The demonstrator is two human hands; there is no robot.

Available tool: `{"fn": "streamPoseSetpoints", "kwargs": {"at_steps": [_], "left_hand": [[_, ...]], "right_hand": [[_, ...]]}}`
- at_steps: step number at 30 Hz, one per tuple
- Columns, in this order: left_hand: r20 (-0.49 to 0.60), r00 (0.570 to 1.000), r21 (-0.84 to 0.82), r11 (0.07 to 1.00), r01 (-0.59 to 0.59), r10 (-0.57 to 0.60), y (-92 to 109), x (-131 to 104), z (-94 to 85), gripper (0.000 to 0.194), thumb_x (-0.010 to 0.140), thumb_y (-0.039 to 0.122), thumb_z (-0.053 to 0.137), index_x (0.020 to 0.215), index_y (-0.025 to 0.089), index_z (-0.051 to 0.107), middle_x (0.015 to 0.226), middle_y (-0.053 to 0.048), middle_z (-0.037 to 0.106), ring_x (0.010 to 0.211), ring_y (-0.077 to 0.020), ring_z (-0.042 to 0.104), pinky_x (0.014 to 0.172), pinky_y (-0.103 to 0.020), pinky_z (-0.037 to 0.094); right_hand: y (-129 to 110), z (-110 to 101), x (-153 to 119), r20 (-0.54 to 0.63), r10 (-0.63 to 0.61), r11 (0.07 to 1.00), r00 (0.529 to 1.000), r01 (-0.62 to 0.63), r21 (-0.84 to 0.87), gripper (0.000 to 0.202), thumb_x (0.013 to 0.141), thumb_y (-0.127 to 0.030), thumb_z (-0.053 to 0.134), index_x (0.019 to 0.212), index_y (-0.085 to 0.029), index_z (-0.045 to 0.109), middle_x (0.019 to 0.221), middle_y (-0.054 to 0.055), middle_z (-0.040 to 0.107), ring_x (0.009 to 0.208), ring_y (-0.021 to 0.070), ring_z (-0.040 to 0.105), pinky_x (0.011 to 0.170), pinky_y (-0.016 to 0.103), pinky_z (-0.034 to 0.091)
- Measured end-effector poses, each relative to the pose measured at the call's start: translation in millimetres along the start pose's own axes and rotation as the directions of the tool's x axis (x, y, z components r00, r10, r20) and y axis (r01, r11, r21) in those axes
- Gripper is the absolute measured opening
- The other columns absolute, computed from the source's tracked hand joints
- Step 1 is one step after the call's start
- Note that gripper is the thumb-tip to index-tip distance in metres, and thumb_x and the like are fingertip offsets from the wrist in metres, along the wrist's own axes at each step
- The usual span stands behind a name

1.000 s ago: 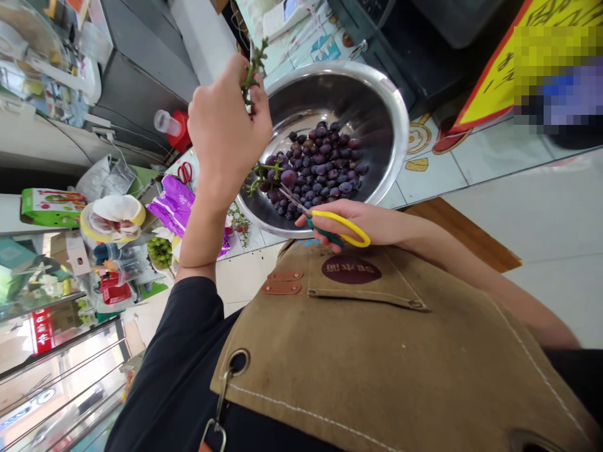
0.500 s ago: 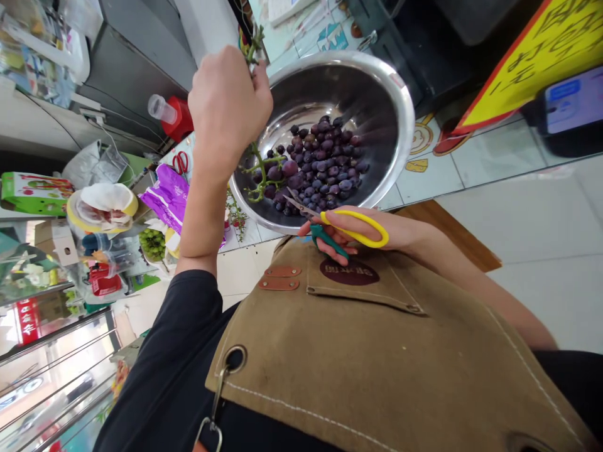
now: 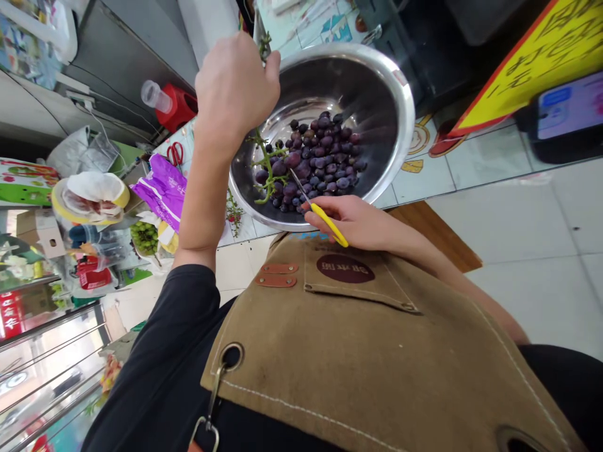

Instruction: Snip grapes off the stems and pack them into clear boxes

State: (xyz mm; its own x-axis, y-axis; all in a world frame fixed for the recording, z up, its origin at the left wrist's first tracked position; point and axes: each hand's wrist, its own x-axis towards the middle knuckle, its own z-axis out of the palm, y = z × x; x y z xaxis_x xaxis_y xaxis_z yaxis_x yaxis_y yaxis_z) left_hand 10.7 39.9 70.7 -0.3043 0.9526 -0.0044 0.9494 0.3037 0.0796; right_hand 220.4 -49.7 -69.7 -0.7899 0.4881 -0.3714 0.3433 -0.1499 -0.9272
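My left hand (image 3: pixel 235 85) is closed round a green grape stem (image 3: pixel 267 166) at the left of the steel bowl (image 3: pixel 400 119). A few large purple grapes still hang on the stem's lower branches. My right hand (image 3: pixel 351 220) grips a pair of scissors (image 3: pixel 325 221) by the bowl's near rim; one yellow handle shows, and the fingers hide the other. The blade tips reach in among the grapes by the stem. Many loose dark purple grapes (image 3: pixel 330 154) lie at the bottom of the bowl.
On the tiled counter left of the bowl are a purple bag (image 3: pixel 162 188), red-handled scissors (image 3: pixel 174 154) and bare stem scraps (image 3: pixel 234 213). A red container (image 3: pixel 176 110) stands behind them. Green grapes (image 3: pixel 144 238) sit farther left. A yellow sign (image 3: pixel 532 69) and a phone (image 3: pixel 570 107) are at right.
My right hand has turned and brought the scissors' tips up and inward to the grapes on the stem. The left hand with the stem has shifted slightly right and up.
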Motion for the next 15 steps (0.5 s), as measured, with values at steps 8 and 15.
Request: {"fn": "streamPoseSetpoints", "kwargs": {"at_steps": [8,15], "left_hand": [[0.032,0.993,0.190,0.975,-0.115,0.110,0.0,-1.4,-0.7,0.040,0.117,0.041,0.052,0.104,0.008,0.070,0.138,-0.029,0.072,0.138,-0.0504,0.066,0.113,-0.064,0.052],[-0.012,0.992,0.060,0.991,-0.122,0.123,-0.2,-4.5,5.5,0.042,0.113,0.049,0.053,0.077,0.029,0.043,0.122,-0.019,0.074,0.131,-0.0407,0.066,0.117,-0.058,0.050]], "right_hand": [[-5.9,-6.0,4.3,-0.087,-0.022,0.976,0.996,0.003,-0.219,0.051,0.095,-0.072,0.067,0.095,-0.022,0.075,0.069,-0.001,0.058,0.066,0.0159,0.047,0.065,0.032,0.030],[-10.7,-11.4,12.7,-0.041,-0.022,0.984,0.999,0.015,-0.176,0.057,0.094,-0.076,0.068,0.079,-0.021,0.069,0.064,-0.002,0.047,0.064,0.0137,0.039,0.064,0.033,0.025]]}}
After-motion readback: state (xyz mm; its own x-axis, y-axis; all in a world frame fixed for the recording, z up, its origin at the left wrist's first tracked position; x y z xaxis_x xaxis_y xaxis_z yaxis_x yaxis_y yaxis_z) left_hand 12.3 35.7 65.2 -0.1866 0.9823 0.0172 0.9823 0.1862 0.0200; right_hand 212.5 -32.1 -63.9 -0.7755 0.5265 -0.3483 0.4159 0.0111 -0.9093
